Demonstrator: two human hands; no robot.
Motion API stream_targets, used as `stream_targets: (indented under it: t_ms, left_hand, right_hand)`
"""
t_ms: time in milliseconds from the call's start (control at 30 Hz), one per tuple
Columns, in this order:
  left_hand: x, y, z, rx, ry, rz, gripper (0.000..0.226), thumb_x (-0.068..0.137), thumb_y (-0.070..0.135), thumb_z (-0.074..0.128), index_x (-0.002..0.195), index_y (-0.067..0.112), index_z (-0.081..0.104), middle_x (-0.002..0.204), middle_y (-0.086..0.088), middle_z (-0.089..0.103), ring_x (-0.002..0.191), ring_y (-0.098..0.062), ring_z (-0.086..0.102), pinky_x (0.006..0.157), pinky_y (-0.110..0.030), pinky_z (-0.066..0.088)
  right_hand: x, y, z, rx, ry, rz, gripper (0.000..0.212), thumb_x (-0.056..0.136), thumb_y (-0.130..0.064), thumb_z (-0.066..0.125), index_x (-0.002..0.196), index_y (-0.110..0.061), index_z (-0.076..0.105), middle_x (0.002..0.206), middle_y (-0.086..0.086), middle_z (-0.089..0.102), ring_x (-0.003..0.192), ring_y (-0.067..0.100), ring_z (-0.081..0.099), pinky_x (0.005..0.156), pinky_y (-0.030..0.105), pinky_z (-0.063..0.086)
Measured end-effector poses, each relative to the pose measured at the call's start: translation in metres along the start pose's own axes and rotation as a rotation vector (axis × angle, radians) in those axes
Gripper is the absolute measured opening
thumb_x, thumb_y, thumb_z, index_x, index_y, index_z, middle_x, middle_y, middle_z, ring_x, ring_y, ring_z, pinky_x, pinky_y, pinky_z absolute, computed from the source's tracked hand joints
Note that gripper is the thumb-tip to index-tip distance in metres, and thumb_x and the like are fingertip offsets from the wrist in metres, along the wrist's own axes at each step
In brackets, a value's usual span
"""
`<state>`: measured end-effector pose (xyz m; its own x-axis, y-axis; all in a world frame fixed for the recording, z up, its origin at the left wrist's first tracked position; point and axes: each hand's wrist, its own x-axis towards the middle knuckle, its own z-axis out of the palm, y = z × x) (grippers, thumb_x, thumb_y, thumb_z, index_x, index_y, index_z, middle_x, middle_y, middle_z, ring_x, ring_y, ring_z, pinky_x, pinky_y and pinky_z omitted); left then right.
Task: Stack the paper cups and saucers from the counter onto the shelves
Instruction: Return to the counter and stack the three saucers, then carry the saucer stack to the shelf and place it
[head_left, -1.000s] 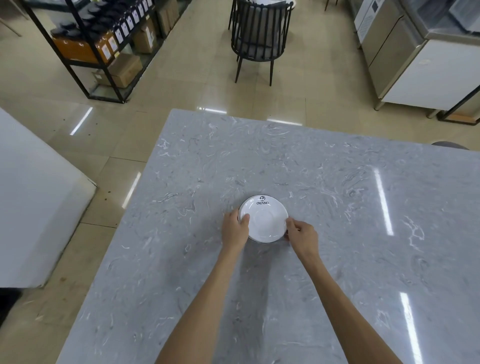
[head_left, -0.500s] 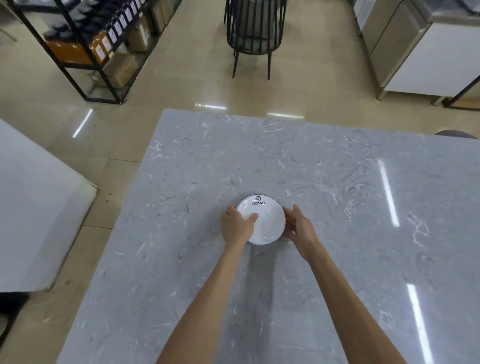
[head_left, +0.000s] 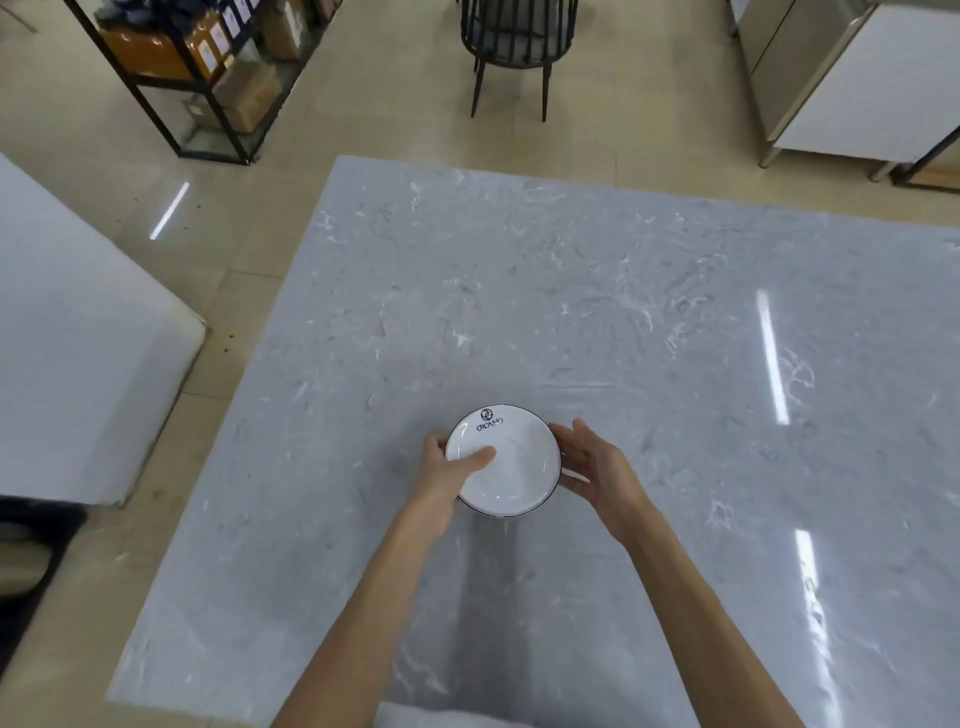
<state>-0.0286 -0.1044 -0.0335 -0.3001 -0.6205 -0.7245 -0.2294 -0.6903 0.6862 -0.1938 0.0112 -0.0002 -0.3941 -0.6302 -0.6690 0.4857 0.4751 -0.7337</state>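
A white saucer (head_left: 511, 467) with a thin dark rim and a dark logo is held just above the grey marble counter (head_left: 649, 322), near its middle. My left hand (head_left: 441, 475) grips the saucer's left edge, thumb lying across the top. My right hand (head_left: 597, 467) is at the saucer's right edge, fingers spread and cupped beside and under the rim. Whether more saucers are stacked beneath is hidden. No paper cups are in view.
A black metal shelf rack (head_left: 208, 73) with boxes and labelled containers stands on the floor at the far left. A black slatted chair (head_left: 511, 41) stands beyond the counter. Steel and white cabinets (head_left: 852, 78) are at the far right. A white surface (head_left: 78, 353) lies left.
The saucer has come up off the counter and nearer to me. My left thumb has slid over its top, and my right hand's fingers have opened alongside the rim.
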Motion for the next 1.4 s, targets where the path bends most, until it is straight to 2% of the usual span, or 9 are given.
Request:
stream_targets:
  t_ms: [167,300,400,500,700,967,1067,1233,1400]
  left_hand:
    - [-0.090,-0.057,-0.016,-0.139,0.034,-0.073,0.053,0.073,0.011,0.083,0.117,0.016,0.053,0.116,-0.006,0.067,0.106,-0.030,0.067,0.089,-0.055,0.057]
    - [-0.144,-0.094,-0.020,-0.235,0.034,-0.122,0.043,0.077,0.007,0.077,0.119,0.005,0.067,0.112,-0.017,0.074,0.096,-0.033,0.071,0.077,-0.041,0.060]
    - [-0.179,-0.121,-0.016,-0.309,0.031,-0.131,0.041,0.080,0.004,0.074,0.120,0.003,0.067,0.116,-0.020,0.072,0.105,-0.035,0.069,0.084,-0.043,0.058]
    - [-0.207,-0.144,-0.008,-0.375,0.020,-0.128,0.038,0.081,0.006,0.072,0.119,0.007,0.067,0.116,-0.018,0.073,0.095,-0.031,0.072,0.072,-0.040,0.061]
    - [-0.255,-0.197,-0.001,-0.488,0.156,-0.058,0.044,0.076,0.011,0.078,0.119,0.008,0.068,0.116,-0.019,0.073,0.103,-0.036,0.070,0.091,-0.059,0.052]
    - [-0.319,-0.263,-0.037,-0.746,0.392,0.022,0.041,0.079,0.016,0.077,0.118,0.008,0.068,0.115,-0.015,0.074,0.108,-0.034,0.070,0.075,-0.038,0.059]
    - [-0.343,-0.286,-0.065,-0.848,0.507,0.060,0.045,0.078,0.018,0.078,0.121,0.011,0.067,0.117,-0.014,0.074,0.110,-0.036,0.068,0.074,-0.041,0.060]
    - [-0.381,-0.323,-0.115,-0.969,0.707,0.152,0.045,0.073,0.023,0.081,0.116,0.017,0.070,0.114,-0.011,0.075,0.099,-0.029,0.073,0.070,-0.037,0.061]
    - [-0.407,-0.351,-0.168,-1.089,0.845,0.180,0.050,0.070,0.026,0.083,0.118,0.016,0.069,0.116,-0.012,0.074,0.103,-0.030,0.073,0.074,-0.038,0.060]
  right_hand:
    - [-0.084,0.050,-0.010,0.038,-0.062,0.010,0.042,0.097,-0.045,0.045,0.112,-0.020,0.075,0.116,0.000,0.075,0.108,0.014,0.069,0.086,0.035,0.052]
    - [-0.125,0.078,-0.023,0.030,-0.112,0.015,0.044,0.097,-0.045,0.045,0.118,-0.017,0.072,0.119,0.001,0.073,0.112,0.015,0.068,0.089,0.036,0.051]
    - [-0.150,0.092,-0.036,0.001,-0.154,0.022,0.044,0.097,-0.044,0.045,0.118,-0.016,0.072,0.118,0.003,0.074,0.112,0.018,0.068,0.093,0.039,0.052]
    - [-0.166,0.102,-0.053,-0.039,-0.211,0.023,0.045,0.099,-0.042,0.044,0.120,-0.013,0.070,0.119,0.006,0.073,0.114,0.023,0.067,0.093,0.039,0.052]
    - [-0.186,0.121,-0.076,-0.149,-0.462,0.005,0.043,0.102,-0.037,0.038,0.124,-0.016,0.068,0.125,0.004,0.070,0.116,0.020,0.066,0.095,0.036,0.052]
    - [-0.189,0.170,-0.076,-0.624,-0.426,-0.003,0.024,0.096,-0.016,0.055,0.086,-0.008,0.075,0.074,0.006,0.068,0.072,0.018,0.063,0.076,0.034,0.053]
    - [-0.181,0.181,-0.037,-0.848,-0.530,0.010,0.019,0.091,-0.009,0.058,0.078,-0.004,0.072,0.064,0.005,0.060,0.061,0.018,0.054,0.062,0.029,0.045]
    - [-0.170,0.188,0.097,-1.124,-0.868,-0.169,0.027,0.093,-0.013,0.053,0.077,-0.023,0.073,0.061,-0.009,0.065,0.060,0.004,0.061,0.065,0.019,0.050]
    - [-0.178,0.188,0.263,-1.089,-1.063,-0.387,0.020,0.097,-0.016,0.055,0.096,-0.005,0.072,0.069,0.001,0.062,0.064,0.013,0.058,0.064,0.019,0.049]
